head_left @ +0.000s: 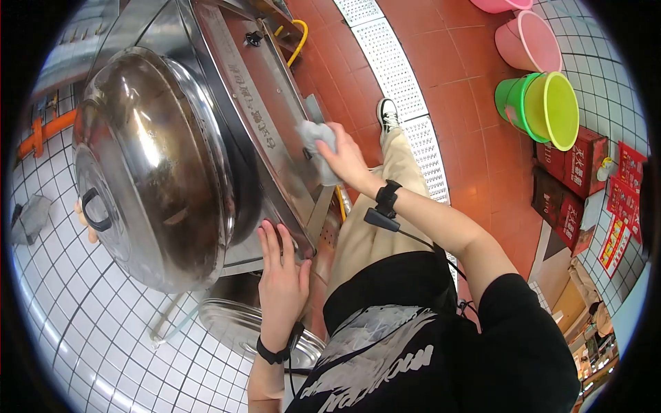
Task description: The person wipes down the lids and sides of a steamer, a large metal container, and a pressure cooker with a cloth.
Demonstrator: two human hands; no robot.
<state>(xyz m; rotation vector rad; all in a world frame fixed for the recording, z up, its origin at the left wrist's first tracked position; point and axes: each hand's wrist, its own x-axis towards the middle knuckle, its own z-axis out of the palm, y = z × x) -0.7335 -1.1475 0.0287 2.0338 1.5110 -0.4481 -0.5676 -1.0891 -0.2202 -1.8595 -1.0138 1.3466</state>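
My right hand (pixel 344 157) is closed around a grey cloth (pixel 318 138), which lies against the stainless steel front panel (pixel 237 76) of a stove. My left hand (pixel 281 282) is open, its fingers stretched out and touching the steel top near the stove's corner. Beside it, a large domed metal lid (pixel 155 158) with a black handle (pixel 96 208) covers the burner area. A black knob (pixel 254 38) sits on the front panel, farther along from the cloth. Raised characters run along the panel's edge.
A second metal lid or pan (pixel 237 320) stands low beside the stove. A yellow hose (pixel 300 43) runs below the panel. A perforated drain grate (pixel 396 62) crosses the red tiled floor. Pink (pixel 527 41) and green buckets (pixel 520 103) and red boxes (pixel 575 162) line the wall.
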